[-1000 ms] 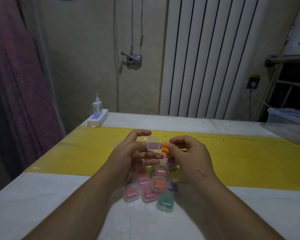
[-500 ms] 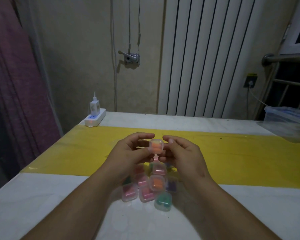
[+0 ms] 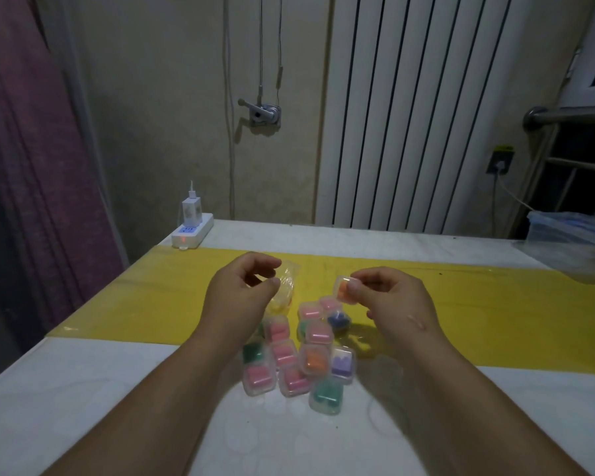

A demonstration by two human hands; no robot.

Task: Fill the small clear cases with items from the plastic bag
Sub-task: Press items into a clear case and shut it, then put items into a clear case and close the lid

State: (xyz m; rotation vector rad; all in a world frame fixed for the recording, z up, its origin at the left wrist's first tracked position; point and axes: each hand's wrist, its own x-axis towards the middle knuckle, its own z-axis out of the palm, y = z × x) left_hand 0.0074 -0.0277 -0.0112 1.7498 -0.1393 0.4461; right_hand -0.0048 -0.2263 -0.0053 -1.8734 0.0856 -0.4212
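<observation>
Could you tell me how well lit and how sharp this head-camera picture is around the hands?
Head view: dim light with soft shadows; the right hand and its orange-filled case look slightly soft, the left hand too; wide-angle bending shows in the radiator lines.

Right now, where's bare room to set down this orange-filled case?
Free: yellow table strip right of the right hand, and white tabletop left of the left forearm. Crowded: the cluster of filled clear cases between the hands.

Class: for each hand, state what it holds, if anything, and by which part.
Right hand pinches small clear case with orange filling by its right side. Left hand appears to pinch crinkled clear plastic bag near its top.
</observation>
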